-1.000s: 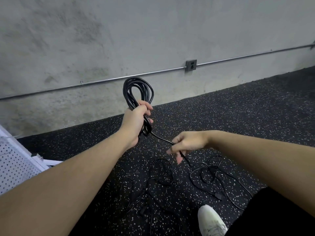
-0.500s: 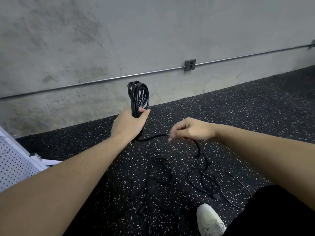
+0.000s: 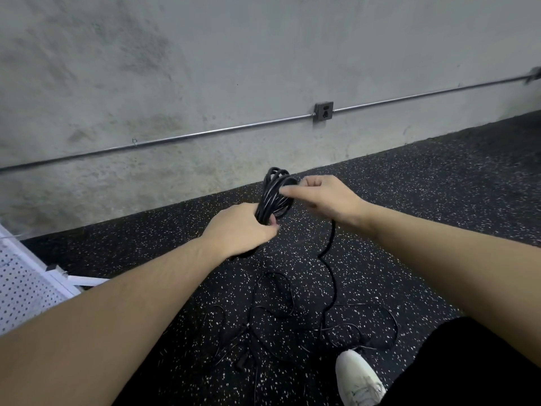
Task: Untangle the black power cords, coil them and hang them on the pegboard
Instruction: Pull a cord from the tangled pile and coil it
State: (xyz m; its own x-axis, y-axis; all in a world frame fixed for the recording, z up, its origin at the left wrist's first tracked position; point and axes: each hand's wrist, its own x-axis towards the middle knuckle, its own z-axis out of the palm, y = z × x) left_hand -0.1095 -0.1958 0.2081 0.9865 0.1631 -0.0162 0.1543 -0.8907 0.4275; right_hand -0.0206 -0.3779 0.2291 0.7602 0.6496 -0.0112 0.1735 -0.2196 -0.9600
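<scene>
Coil (image 3: pixel 275 194) mostly wound, held above the floor: left hand (image 3: pixel 238 230) grip wrapped round its base, right hand (image 3: pixel 322 194) pinching the top loop. Tail (image 3: pixel 329 253) not yet wound in. More cords (image 3: pixel 272 312) tangled on floor (image 3: pixel 439 200); none hung. Pegboard (image 3: pixel 20 288) far left, shoe (image 3: pixel 358 379) beside the tangle.

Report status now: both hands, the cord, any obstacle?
Left hand grips coil. Right hand wraps cord onto it. Loose cords tangled on floor.
</scene>
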